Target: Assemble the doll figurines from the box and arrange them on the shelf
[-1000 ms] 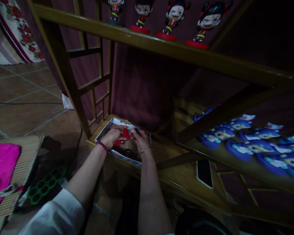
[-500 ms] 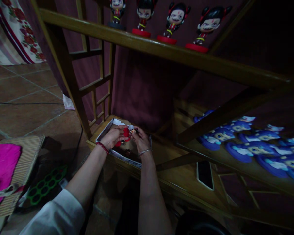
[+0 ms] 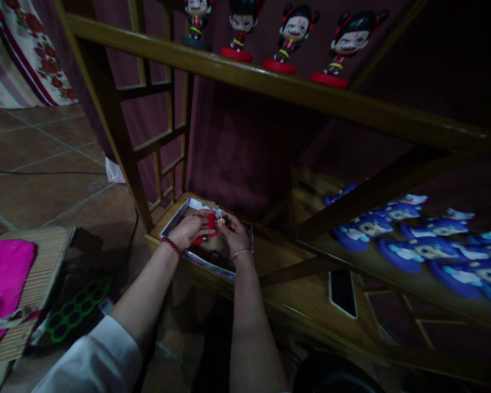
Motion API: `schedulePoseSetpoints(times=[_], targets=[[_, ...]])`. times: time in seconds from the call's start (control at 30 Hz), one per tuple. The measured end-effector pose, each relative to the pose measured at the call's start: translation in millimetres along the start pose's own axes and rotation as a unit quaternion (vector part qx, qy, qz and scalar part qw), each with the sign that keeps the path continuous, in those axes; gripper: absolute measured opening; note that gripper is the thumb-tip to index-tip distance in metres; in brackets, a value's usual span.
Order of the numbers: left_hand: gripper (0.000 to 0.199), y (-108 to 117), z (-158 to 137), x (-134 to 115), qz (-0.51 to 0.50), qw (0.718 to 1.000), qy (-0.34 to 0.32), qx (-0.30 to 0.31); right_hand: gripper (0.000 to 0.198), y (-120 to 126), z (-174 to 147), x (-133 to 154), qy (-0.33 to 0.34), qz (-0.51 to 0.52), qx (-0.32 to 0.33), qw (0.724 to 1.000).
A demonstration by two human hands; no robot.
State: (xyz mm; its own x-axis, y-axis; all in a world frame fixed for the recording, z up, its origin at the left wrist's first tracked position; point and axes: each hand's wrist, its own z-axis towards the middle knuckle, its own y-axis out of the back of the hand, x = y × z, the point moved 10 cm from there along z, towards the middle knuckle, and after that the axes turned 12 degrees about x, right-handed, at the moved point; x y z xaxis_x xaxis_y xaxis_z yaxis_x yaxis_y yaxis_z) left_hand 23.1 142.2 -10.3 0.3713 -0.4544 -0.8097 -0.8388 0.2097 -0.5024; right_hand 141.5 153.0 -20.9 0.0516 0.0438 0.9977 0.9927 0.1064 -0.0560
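Above a shallow cardboard box (image 3: 177,217), both of my hands are closed on one small figurine (image 3: 221,220) with a round red base (image 3: 211,220). My left hand (image 3: 190,230) pinches the red base, a red bead bracelet on its wrist. At the figurine's dark head is my right hand (image 3: 236,236), fingers curled around it and a thin bracelet on the wrist. Other small pieces lie inside the box under my hands, among them a red one (image 3: 197,240); their details are too dim to make out.
Several figurines on round bases (image 3: 293,35) stand on the upper shelf (image 3: 270,87). Blue figurines (image 3: 429,245) lie to the right. A phone (image 3: 342,293) rests on the lower shelf. A green holed tray (image 3: 79,310) and pink cloth (image 3: 6,284) are at left.
The figurine turns slightly between my hands, and my right fingers shift a little at its head. My left hand stays on the red base; the surroundings look the same.
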Motion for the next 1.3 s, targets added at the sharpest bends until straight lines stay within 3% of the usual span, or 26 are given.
schedulePoseSetpoints(times=[0.5,0.67,0.83,1.07,1.3], targets=[[0.03,0.0,0.4,-0.7,0.005,1.0,-0.021,0.014,0.035,-2.9,-0.8,12.5,0.025,-0.057,0.002,0.998],[0.027,-5.9,-10.5,-3.8,-0.003,0.998,-0.041,0.043,0.032,-8.1,-14.6,29.9,0.042,-0.162,0.014,0.986],[0.028,-15.9,-34.0,2.5,-0.024,0.997,-0.041,0.066,0.03,-12.8,-41.0,48.3,0.044,-0.199,0.012,0.979],[0.028,-37.4,-84.6,-0.6,-0.057,0.991,-0.089,0.087,0.025,-27.8,-84.2,89.5,0.069,-0.226,0.034,0.971],[0.025,-56.9,-136.9,-21.0,-0.091,0.984,-0.12,0.094,0.024,-49.2,-117.1,138.0,0.112,-0.267,0.063,0.955]])
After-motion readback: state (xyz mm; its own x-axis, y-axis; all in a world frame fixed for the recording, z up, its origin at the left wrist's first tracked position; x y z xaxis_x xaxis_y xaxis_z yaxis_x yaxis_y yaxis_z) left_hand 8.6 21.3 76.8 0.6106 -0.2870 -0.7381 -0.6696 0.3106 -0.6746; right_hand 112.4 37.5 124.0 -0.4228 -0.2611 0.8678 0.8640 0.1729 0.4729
